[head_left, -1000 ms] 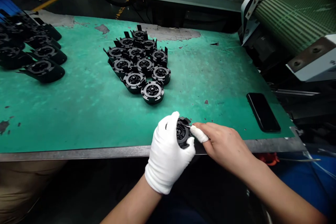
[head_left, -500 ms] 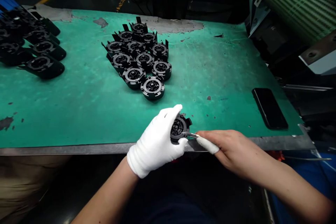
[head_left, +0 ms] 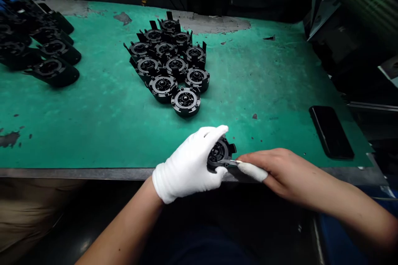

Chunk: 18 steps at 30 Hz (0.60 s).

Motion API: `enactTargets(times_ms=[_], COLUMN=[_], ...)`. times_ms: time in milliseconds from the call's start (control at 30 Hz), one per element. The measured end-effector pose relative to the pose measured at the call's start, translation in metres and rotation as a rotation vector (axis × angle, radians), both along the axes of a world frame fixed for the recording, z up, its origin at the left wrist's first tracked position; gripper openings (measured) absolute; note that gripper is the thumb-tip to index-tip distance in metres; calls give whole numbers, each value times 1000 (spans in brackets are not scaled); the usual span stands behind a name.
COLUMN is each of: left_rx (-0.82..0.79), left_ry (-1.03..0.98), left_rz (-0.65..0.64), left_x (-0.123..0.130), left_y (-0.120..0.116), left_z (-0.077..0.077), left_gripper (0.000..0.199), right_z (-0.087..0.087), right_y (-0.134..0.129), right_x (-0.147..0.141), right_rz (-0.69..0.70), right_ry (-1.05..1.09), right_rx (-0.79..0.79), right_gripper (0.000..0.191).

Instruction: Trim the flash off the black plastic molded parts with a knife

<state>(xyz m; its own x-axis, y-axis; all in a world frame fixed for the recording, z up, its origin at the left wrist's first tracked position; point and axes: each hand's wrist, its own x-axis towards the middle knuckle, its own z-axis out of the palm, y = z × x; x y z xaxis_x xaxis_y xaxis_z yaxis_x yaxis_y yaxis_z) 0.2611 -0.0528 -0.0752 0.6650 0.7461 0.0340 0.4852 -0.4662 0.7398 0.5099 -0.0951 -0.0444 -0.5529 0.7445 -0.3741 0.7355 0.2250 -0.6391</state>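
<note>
My left hand (head_left: 189, 165), in a white glove, is wrapped round a round black plastic housing (head_left: 218, 152) at the table's front edge. The housing's ringed face is turned up toward me, and my glove hides its left side. My right hand (head_left: 280, 172) is bare apart from a white cover on the thumb. It grips a slim metal blade-like tool (head_left: 230, 162), whose tip reaches the housing's face. The tool's handle is hidden in my fingers, so its exact kind does not show.
Several similar black housings (head_left: 185, 101) stand grouped on the green mat (head_left: 108, 132) beyond my hands. More black parts (head_left: 51, 70) stand at the far left. A black phone (head_left: 332, 132) lies at right. Machinery with a green ribbed cylinder (head_left: 370, 4) rises at the upper right.
The tool's tip has shifted slightly along the housing's face and its blade lies flatter. Both hands keep their hold. The whole view has shifted a little.
</note>
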Motion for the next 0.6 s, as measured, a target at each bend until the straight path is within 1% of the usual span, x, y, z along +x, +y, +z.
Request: enactTargets(times_ms=[100,200,267,333,400,467,533,567,600], left_rx=[-9,-12,-6,2,3,5,16,24,31], left_ry=[-23,-10,5,14,24,32,29,23,17], left_rz=[-3,-3,-18,-39,-54,-52,-44,-41,-40], left_x=[0,-1,-1,-1,-1,-1,-1,-1,-1], left_y=[1,1,2,3,4,5,5,4,4], left_z=[0,0,0,0,1,2,3,3,3], left_gripper=[83,84,84,84,85,87,87,86,86], right_z=[-4,-6,-2,6,14,20,21,20,17], right_y=[1,5,14,25,36,41,37,31,23], right_x=[1,0,-1,-3,-3,-2,3,6,9], right_rz=[1,48,102,155,193,199,138,61,-47], right_ry=[-45,-91,-78,-65,-71,-51,31,89,149], right_rx=[90,101,53,9,-18,-48,-115,-154,-193], right_gripper=[56,48,38,29,23,22,22,22,22])
